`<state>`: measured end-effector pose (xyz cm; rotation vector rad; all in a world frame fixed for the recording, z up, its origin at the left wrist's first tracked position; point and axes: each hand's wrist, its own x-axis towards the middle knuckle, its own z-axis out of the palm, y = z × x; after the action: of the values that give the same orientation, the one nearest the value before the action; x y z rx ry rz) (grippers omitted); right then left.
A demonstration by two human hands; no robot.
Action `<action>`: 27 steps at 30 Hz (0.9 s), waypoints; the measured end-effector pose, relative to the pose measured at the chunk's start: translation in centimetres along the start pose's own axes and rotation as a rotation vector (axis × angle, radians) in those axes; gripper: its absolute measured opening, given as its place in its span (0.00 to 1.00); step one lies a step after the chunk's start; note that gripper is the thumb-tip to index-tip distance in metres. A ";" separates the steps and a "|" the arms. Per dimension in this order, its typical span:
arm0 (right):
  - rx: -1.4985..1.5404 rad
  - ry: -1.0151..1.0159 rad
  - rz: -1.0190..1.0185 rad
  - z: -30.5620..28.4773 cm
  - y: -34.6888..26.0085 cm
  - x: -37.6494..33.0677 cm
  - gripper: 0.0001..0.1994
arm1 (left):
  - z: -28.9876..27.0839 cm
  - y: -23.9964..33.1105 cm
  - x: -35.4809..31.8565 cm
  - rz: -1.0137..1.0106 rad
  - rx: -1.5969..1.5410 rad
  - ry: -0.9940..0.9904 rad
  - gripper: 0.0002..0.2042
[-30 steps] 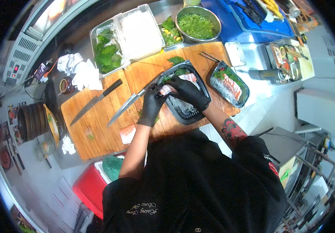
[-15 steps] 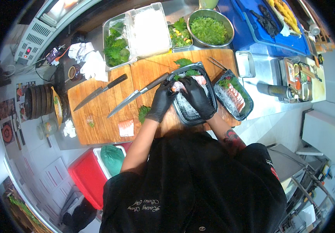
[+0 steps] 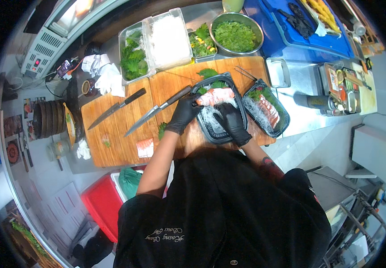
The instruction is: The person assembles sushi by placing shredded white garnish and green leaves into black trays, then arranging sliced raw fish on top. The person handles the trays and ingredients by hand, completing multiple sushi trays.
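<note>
Fish: pink-and-white slices in one overlapping row, lying across the upper part of the near tray. Judged light, soft, moist and slippery, apt to slide apart or tear; best taken low at both ends, with the row supported from beneath.

Left hand: black-gloved, fingers bent inward at the row's left end; whether they pinch it cannot be told.

Right hand: black-gloved, loosely curled, thumb apart from the fingers, just below the row; nothing seen in its grasp.

Shreds: white, translucent, thread-like, a loose bed under and below the slices.

Leaf: green, thin, above the row.

Tray: black, glossy, apparently plastic, deep-walled, rounded corners.

Second tray: same kind, to the right; slices, shreds and greens inside.

Board: pale wood, grained, under both trays.

Fish block: squarish, pink and white, at the board's near edge.

Knives: two, long steel blades, dark handles.

Tub: clear-walled, white contents.

Bowl: round, steel, heaped with cut greens.
</note>
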<state>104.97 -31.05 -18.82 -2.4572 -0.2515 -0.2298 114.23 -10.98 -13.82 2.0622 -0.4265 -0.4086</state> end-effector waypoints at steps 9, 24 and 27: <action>0.020 -0.074 0.050 0.3 0.2 0.0 0.13 | 0.0 1.4 0.5 -0.141 0.027 -0.107 0.20; 0.256 0.045 -0.037 -0.2 -1.0 3.5 0.12 | 0.0 1.3 -1.2 0.136 0.098 0.185 0.16; 0.311 0.030 -0.004 -0.1 -1.0 3.7 0.11 | 0.0 1.6 -1.2 -0.077 -0.117 0.156 0.16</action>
<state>108.32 -29.88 -17.32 -2.1442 -0.2590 -0.2116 112.99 -11.22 -12.35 1.9839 -0.2255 -0.3082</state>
